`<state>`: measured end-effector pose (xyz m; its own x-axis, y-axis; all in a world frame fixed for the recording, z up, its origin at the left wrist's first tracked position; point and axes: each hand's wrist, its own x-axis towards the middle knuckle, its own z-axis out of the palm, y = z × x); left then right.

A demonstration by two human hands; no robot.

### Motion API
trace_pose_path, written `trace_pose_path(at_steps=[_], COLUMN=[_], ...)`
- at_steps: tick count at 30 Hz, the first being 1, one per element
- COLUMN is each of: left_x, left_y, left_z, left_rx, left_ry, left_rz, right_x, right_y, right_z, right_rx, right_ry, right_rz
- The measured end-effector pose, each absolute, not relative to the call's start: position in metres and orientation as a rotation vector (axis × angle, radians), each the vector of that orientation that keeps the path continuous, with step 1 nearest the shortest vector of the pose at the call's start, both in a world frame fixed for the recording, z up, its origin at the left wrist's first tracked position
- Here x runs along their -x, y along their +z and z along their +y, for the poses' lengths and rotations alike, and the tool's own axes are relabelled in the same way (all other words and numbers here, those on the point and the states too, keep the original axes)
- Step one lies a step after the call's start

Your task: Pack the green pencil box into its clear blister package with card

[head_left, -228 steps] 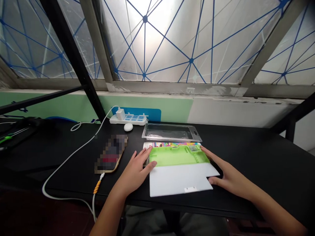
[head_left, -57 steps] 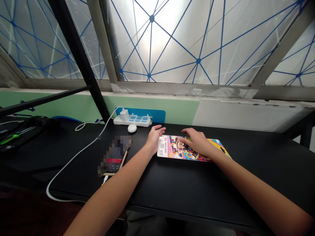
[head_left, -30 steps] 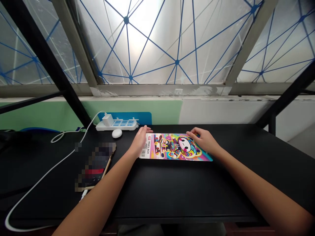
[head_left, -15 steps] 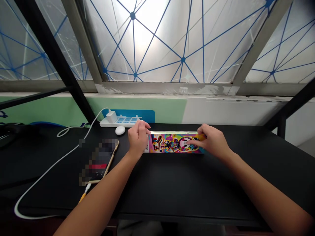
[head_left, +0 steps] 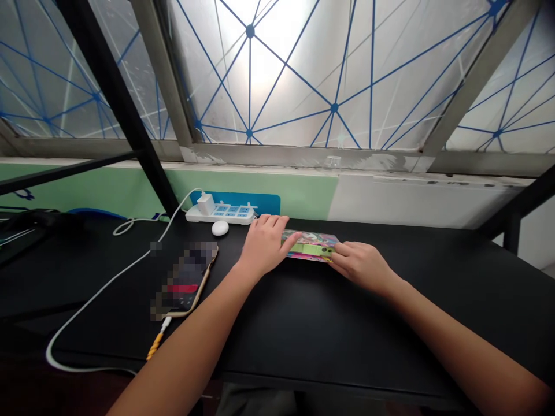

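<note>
A flat, brightly printed box [head_left: 310, 238] lies low over the black desk, a green shape with dark round spots showing on its near face. Over its left end rests my left hand [head_left: 265, 242], with fingers along the far side and the thumb across the near face, so that end is hidden. Curled around the right end is my right hand [head_left: 361, 263], its fingertips pressed on the near corner. Whether the box touches the desk I cannot tell.
To the left a phone [head_left: 191, 277] with a blurred screen lies with a cable [head_left: 156, 342] plugged in. Behind it are a white rounded case [head_left: 220, 228] and a power strip [head_left: 221, 214] with a charger. A white cord [head_left: 93, 300] loops across the desk [head_left: 312, 329]. Windows stand behind.
The box has turned, so the cartoon-figure face gives way to one with a green shape. My left hand has spread over its end, and the hands are closer together. The view has shifted slightly.
</note>
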<state>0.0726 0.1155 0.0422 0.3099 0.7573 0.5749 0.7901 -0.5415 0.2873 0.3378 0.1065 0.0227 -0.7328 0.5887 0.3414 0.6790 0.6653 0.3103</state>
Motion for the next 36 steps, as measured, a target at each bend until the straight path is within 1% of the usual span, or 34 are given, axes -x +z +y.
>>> trace_pose_path(at_steps=[5, 7, 8, 11, 13, 18, 20, 25, 28, 33, 36], left_x=[-0.059, -0.059, -0.059, -0.059, -0.059, -0.06, -0.062, -0.069, -0.071, -0.079, -0.087], left_y=[0.026, 0.023, 0.022, 0.022, 0.021, 0.019, 0.018, 0.016, 0.015, 0.015, 0.014], left_z=[0.125, 0.125, 0.125, 0.126, 0.127, 0.13, 0.13, 0.131, 0.131, 0.122, 0.118], left_rx=[2.586, 2.612, 2.614, 2.601, 2.592, 2.581, 2.577, 2.527, 2.523, 2.387, 2.286], left_ry=[-0.518, -0.387, -0.362, -0.354, -0.361, -0.378, -0.399, -0.489, -0.511, -0.576, -0.606], left_rz=[-1.656, -1.644, -1.63, -1.604, -1.602, -1.594, -1.556, -1.441, -1.424, -1.31, -1.235], right_x=[-0.336, -0.336, -0.335, -0.336, -0.337, -0.349, -0.355, -0.371, -0.376, -0.371, -0.366], right_y=[0.009, 0.004, 0.003, 0.003, 0.004, 0.003, -0.003, -0.021, -0.021, -0.004, 0.004], right_z=[0.112, 0.113, 0.113, 0.113, 0.115, 0.131, 0.139, 0.157, 0.161, 0.151, 0.143], right_rx=[0.824, 0.808, 0.836, 0.981, 1.042, 1.126, 1.222, 1.458, 1.429, 1.452, 1.318], right_ry=[-0.594, -0.472, -0.359, 0.072, 0.231, 0.215, 0.266, 0.607, 0.742, 0.878, 1.083], right_rz=[-2.688, -2.651, -2.61, -2.383, -2.233, -2.111, -2.091, -1.838, -1.776, -1.578, -1.422])
